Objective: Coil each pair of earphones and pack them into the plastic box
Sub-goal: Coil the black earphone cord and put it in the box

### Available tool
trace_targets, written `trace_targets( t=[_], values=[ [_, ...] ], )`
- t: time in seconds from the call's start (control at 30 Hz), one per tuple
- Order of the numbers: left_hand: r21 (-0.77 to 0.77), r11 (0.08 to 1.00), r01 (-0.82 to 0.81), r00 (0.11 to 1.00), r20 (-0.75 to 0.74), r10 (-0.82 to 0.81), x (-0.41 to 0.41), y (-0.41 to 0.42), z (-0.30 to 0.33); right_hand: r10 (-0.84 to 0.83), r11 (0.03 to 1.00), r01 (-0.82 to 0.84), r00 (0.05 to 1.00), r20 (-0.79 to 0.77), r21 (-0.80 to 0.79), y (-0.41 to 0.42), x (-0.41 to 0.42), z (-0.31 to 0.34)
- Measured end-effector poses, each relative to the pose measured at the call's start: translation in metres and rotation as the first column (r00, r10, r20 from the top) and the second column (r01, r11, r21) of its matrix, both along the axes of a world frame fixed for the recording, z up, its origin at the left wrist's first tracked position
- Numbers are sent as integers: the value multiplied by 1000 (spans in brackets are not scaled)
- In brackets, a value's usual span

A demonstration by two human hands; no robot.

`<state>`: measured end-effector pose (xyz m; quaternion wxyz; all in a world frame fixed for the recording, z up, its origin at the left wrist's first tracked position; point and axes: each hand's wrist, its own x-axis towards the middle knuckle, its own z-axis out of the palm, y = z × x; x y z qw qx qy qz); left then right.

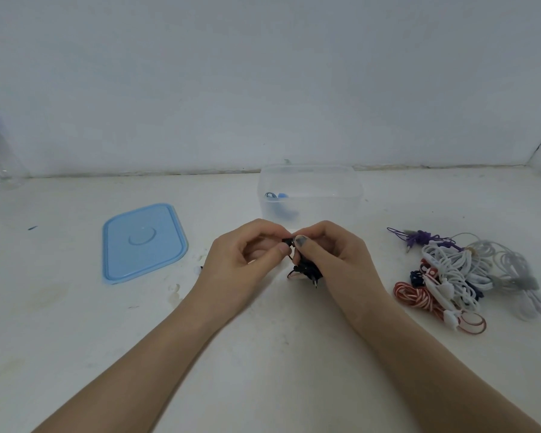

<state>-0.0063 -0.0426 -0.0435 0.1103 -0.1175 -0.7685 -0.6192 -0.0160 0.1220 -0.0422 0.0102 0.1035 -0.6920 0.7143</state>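
We hold the black earphones [305,268] in both hands, left hand [247,254] pinching one end and right hand [331,254] curled round the bundle, and the clear plastic box [310,195] sits straight ahead, just past our fingers.

My left hand [250,254] and right hand [325,248] pinch black earphones [305,268]; clear plastic box [310,182] behind, blue lid [144,242] left, tangled earphone pile [469,276] right.
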Motion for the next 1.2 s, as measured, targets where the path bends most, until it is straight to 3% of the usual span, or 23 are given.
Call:
trace_targets(
  t=[0.37,0.83,1.0,1.2],
  values=[
    [69,995,78,997,18,-79,-2,-3,0,72,993,-66,995,62,-103,5,-3,2],
    [255,956,146,977,114,-180,-3,-6,3,138,988,-131,986,89,-82,6,-5,2],
    [215,967,137,982,97,-161,-2,-4,4,144,986,-135,985,92,-94,6,-5,2],
    [84,994,68,997,-26,-66,2,2,3,127,984,-114,988,92,-140,5,-3,3]
  ],
)
